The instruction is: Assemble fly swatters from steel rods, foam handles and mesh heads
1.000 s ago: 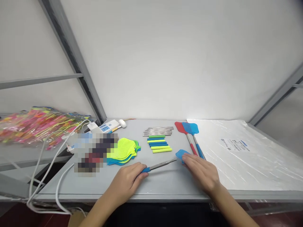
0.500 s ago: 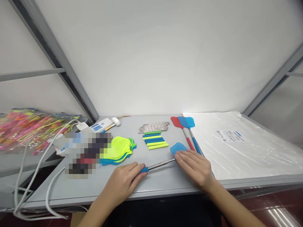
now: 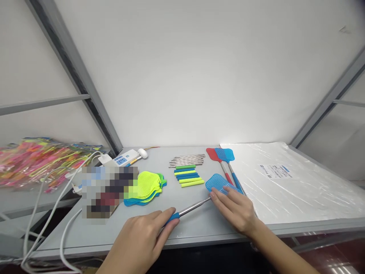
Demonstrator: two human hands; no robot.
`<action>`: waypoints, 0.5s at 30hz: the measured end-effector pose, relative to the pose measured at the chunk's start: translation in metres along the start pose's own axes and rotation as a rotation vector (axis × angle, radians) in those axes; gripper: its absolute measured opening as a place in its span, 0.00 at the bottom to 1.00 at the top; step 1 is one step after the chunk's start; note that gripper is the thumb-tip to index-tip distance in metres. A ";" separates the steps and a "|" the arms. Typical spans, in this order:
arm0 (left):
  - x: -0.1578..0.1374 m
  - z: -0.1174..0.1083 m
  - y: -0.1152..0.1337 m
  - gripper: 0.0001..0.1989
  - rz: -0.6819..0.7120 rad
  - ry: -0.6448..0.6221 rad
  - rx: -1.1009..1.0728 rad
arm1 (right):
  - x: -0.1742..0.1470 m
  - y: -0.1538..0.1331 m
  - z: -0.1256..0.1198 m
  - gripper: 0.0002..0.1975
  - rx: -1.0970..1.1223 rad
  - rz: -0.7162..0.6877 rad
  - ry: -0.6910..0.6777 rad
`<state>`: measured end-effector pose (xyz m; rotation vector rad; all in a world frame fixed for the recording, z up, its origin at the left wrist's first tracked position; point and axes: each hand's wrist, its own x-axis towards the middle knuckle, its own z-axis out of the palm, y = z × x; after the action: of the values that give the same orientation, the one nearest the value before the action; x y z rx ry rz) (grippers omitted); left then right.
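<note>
One blue mesh head (image 3: 216, 182) lies at the near middle of the tabletop (image 3: 159, 158), partly covered by the right hand (image 3: 235, 209). A metal rod (image 3: 194, 207) with a blue handle (image 3: 173, 217) points toward it, and its tip ends at the right fingertips, so I cannot tell whether it has entered the neck of the head. In my judgement, the step in hand is joining rod and head; the next move calls for keeping both in one line and pushing firmly.

The left hand (image 3: 144, 232) grasps the blue handle between thumb and bent fingers, the wrist low at the near edge. The right hand is palm down, its fingers stretched over the head; its thumb is hidden, so I cannot say how firmly it holds.

Behind them are coloured tubes (image 3: 187, 177) and loose metal rods (image 3: 186, 161); a red swatter (image 3: 211, 153) and a blue swatter (image 3: 225, 154) lie overlapping. Farther left is a pile of mesh heads (image 3: 148, 184).
</note>
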<state>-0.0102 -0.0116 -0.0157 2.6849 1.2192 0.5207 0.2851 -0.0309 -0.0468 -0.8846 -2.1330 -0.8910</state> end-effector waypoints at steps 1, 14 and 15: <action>-0.002 -0.002 0.002 0.15 -0.060 -0.049 -0.085 | 0.003 0.001 -0.002 0.17 -0.010 -0.025 -0.006; 0.002 -0.002 0.001 0.22 -0.467 -0.698 -1.479 | 0.062 0.032 -0.048 0.08 -0.154 -0.536 -0.083; 0.001 -0.003 0.001 0.22 -0.452 -0.693 -1.466 | 0.066 0.032 -0.051 0.08 -0.158 -0.568 -0.083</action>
<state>-0.0099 -0.0110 -0.0128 1.1199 0.6773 0.1934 0.2880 -0.0314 0.0425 -0.3845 -2.4594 -1.3344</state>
